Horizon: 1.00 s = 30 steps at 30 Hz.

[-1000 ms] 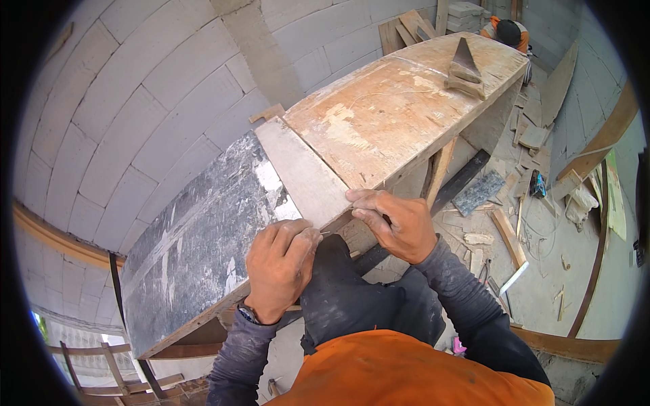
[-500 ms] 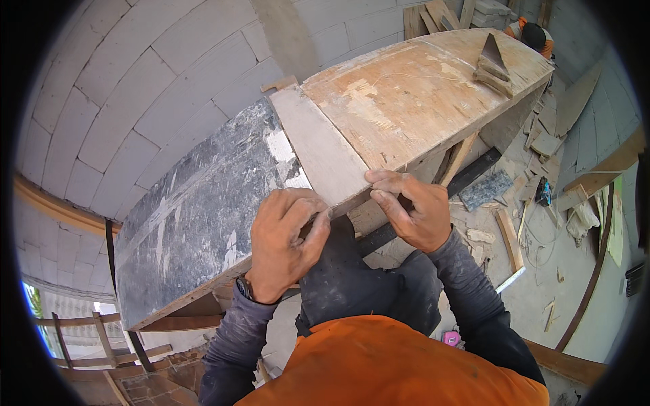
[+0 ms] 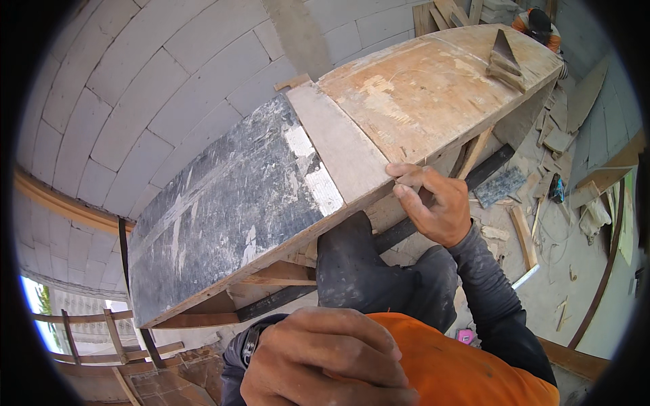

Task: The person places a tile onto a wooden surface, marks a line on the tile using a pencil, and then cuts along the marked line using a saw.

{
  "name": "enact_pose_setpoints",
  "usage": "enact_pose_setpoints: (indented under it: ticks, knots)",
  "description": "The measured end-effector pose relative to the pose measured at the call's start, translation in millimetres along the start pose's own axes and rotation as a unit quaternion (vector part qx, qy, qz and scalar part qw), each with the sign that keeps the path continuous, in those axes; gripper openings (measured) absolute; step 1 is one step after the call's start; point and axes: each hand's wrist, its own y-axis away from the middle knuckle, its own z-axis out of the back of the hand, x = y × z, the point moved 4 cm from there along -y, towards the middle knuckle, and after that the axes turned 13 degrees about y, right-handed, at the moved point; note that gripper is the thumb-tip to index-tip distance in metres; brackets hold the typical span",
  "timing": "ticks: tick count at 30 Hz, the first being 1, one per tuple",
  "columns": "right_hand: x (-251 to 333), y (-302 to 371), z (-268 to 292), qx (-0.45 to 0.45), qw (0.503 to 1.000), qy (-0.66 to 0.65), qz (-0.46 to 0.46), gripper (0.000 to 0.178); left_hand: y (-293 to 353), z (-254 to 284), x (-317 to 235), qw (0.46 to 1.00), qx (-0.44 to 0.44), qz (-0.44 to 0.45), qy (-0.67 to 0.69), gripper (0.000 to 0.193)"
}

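Note:
A narrow pale board (image 3: 347,142) lies across the long wooden work surface, between a dark scuffed panel (image 3: 223,203) and a brown plywood sheet (image 3: 420,95). My right hand (image 3: 437,203) is closed at the board's near corner, index fingertip on top and thumb against the front edge. My left hand (image 3: 325,362) is raised close in front of my chest, away from the board. Its fingers are curled in, and their tips and anything inside them are hidden. Whitish patches (image 3: 323,189) show along the dark panel's edge beside the board.
A handsaw (image 3: 504,64) lies on the plywood's far end. Beyond it another person (image 3: 538,27) in orange bends low. A block wall (image 3: 203,74) runs along the far side. Wood offcuts (image 3: 525,237), a dark slab piece (image 3: 500,187) and a pink item (image 3: 465,335) lie on the floor.
My left hand has let go of the pale board's near edge and come back toward my chest. My right hand stays at the board's corner. The whole view has shifted slightly.

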Motion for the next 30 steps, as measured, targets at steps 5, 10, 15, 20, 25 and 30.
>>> enact_pose_setpoints:
  ticks: [5,10,15,20,25,30]
  knots:
    - [1,-2,5,0.005,1.000,-0.011,-0.011,0.008,6,1,12,1.000,-0.008,-0.023,-0.013,0.010]
    - [-1,-1,6,0.021,0.999,-0.028,-0.038,0.010,35,61,79,0.878,-0.065,0.245,-0.406,0.029]
    - [3,-3,3,0.001,0.998,-0.056,-0.020,0.011,57,64,110,0.825,-0.008,0.268,-0.497,0.028]
    - [7,1,3,0.075,0.989,-0.090,-0.094,0.017,64,54,115,0.822,-0.009,0.237,-0.518,0.025]
    - [-15,41,22,-0.073,0.985,-0.118,-0.105,0.019,59,42,127,0.793,0.044,0.234,-0.561,0.024]
    - [-66,163,29,-0.096,0.944,-0.036,-0.315,0.016,63,47,126,0.796,0.054,0.279,-0.535,0.029]
